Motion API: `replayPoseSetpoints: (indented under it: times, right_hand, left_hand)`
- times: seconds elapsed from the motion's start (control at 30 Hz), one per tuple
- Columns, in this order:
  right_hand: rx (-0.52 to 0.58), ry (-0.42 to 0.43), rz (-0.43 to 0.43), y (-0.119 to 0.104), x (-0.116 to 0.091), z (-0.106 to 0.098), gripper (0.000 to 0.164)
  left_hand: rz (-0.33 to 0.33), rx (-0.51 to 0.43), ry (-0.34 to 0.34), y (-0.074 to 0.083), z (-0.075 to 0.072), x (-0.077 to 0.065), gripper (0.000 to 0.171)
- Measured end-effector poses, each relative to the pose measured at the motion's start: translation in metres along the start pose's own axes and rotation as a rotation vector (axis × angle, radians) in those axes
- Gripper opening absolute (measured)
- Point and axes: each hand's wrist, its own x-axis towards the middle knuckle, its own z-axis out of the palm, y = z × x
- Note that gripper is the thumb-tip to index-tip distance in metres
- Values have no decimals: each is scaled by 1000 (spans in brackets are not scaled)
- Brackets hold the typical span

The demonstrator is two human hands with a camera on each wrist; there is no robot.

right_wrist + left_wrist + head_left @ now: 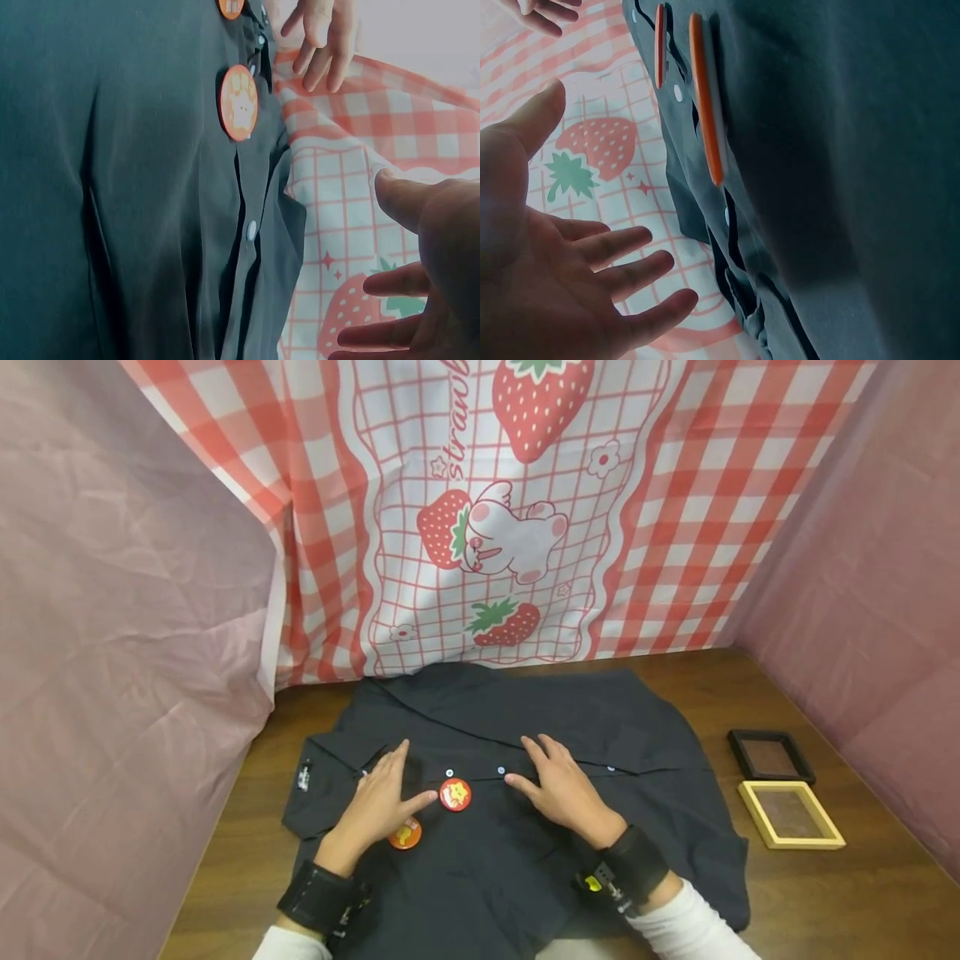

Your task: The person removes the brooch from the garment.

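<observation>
Two hands, nothing held in either: my left hand [378, 797] hovers with its fingers extended and thumb spread wide, and my right hand [566, 789] mirrors it across the dark shirt [480, 877], fingers loosely stretched. Just off my left thumb in the head view sits the red badge [455, 795], face up and right beside a white button [450, 772]; the orange badge [406, 834] lies closer to the collar [318, 777], partly covered by my left hand. Pinned through or merely resting? I can't tell, their backs are out of sight. So, easy does it! For either badge, I reckon thumb and fingertip on the rim beat a grab at the printed face, with my other palm pressing the cloth flat next to it so nothing puckers. Any lift ought to be gentle, in case a pin has caught the fabric. Further out, the shirt spreads over the wooden table [885, 877], with creases worth smoothing outward from the button line, and away to the right the black frame [739, 757] and yellow frame [808, 843] lie apart from the fabric, leaving that elbow some room.
</observation>
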Motion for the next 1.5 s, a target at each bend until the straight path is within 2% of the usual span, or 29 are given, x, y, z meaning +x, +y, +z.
replayPoseSetpoints:
  times: [0.23, 0.47, 0.73, 0.97, 1.5]
  right_hand:
    - [2, -12, -13, -14, -4, 3, 70]
    - [-3, -1, -56, -27, -6, 9, 69]
    - [-2, 11, -69, -31, -6, 15, 69]
    - [16, 31, -76, -33, -2, 13, 69]
    - [26, -5, -128, -43, -2, 23, 64]
  left_hand:
    - [3, -1, -8, -6, 0, -6, 94]
    - [32, 18, 22, -6, 1, -10, 88]
    - [37, 16, -1, -8, 0, -14, 88]
    - [10, -1, -12, -11, -2, -16, 87]
    - [-5, -16, -42, -12, -6, -17, 86]
